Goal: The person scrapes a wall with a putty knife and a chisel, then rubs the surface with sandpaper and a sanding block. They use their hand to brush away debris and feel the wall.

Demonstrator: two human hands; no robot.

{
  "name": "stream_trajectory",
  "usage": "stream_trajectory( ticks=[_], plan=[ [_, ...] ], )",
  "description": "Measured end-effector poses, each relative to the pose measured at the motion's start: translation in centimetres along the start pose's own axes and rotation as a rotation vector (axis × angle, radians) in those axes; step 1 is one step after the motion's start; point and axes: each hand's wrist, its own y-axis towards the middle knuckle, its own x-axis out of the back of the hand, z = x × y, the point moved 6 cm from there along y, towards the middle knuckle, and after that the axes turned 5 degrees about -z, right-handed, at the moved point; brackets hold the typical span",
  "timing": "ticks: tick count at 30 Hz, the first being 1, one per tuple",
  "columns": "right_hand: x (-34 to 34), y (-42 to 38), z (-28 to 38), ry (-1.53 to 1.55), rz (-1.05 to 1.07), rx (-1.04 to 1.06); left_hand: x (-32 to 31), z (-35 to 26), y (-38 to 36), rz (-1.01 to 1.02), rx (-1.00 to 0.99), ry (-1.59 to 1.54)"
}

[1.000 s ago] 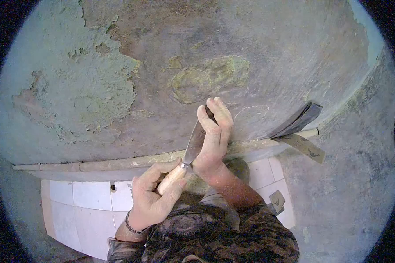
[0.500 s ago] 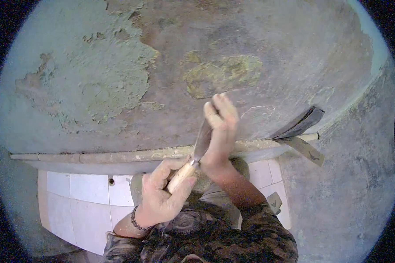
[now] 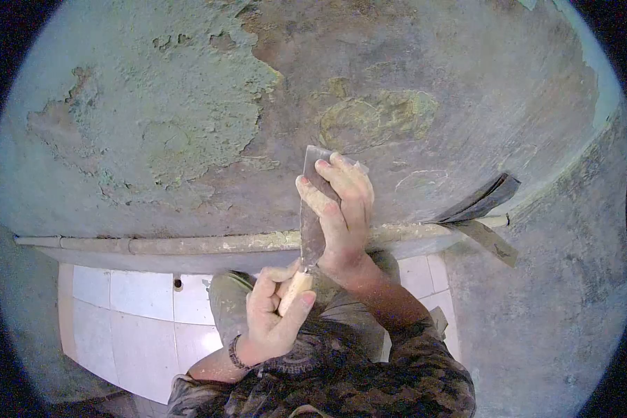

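A putty knife (image 3: pixel 311 233) with a broad, dusty metal blade and a pale wooden handle stands nearly upright in front of the wall. My left hand (image 3: pixel 275 317) is closed around its handle. Higher up, my right hand (image 3: pixel 345 209) lies against the blade, its fingers bent across the metal and its thumb side partly hidden. Both hands are coated with pale dust. Behind the blade, the wall (image 3: pixel 258 198) has bare grey plaster with a yellowish patch (image 3: pixel 380 118), and flaking green paint (image 3: pixel 188 132) to the left.
A pipe (image 3: pixel 209 244) runs along the wall's foot. Dark strips (image 3: pixel 477 198) and a tan strip (image 3: pixel 488 240), perhaps sandpaper, rest over its right end. White floor tiles (image 3: pixel 146 292) with a small dark hole (image 3: pixel 178 284) lie below. Another wall (image 3: pixel 536 313) stands at right.
The putty knife has turned more upright, its blade now facing me and its tip showing above the fingers. My right hand has shifted slightly left, its fingers spread further over the blade.
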Motion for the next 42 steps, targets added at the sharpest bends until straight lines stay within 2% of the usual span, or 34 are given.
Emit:
stream_trajectory(
  ticks=[3,5,15,18,20,23,30,32,36,39,41,42],
  plan=[
    [-0.3,-0.1,-0.6,-0.049,0.023,0.050,-0.5,0.3,0.1,0.016,0.028,-0.015],
    [0.2,-0.2,-0.7,-0.081,-0.049,0.040,-0.9,0.2,0.3,0.013,-0.007,-0.046],
    [0.5,0.2,-1.4,-0.074,-0.006,0.085,-1.3,0.8,0.3,0.018,0.005,0.012],
    [0.5,0.8,-1.3,-0.066,0.022,0.081,-1.5,0.7,0.5,-0.004,-0.034,-0.078],
    [0.4,0.8,-1.2,-0.063,0.001,0.107,-1.6,0.2,0.6,-0.026,0.047,-0.158],
    [0.4,0.3,-1.4,-0.057,0.019,0.102,-1.3,0.8,0.4,0.007,-0.005,-0.060],
    [0.3,0.8,-1.5,-0.021,0.009,0.115,-1.4,0.2,0.6,0.003,-0.023,-0.139],
    [0.1,0.3,-1.5,-0.040,-0.002,0.104,-1.1,0.9,0.4,0.022,-0.006,-0.031],
    [0.5,1.5,-1.3,0.001,0.000,0.105,-1.6,0.0,0.7,0.013,0.043,-0.086],
    [0.8,1.8,-1.1,-0.014,0.011,0.104,-1.8,-0.9,1.0,0.019,-0.080,-0.027],
    [0.9,0.2,-1.1,0.007,0.041,0.036,-1.7,-0.7,0.6,0.004,-0.059,0.011],
    [1.2,-0.6,-1.0,0.002,0.052,0.014,-1.7,0.0,0.1,-0.019,0.062,0.019]
  ],
)
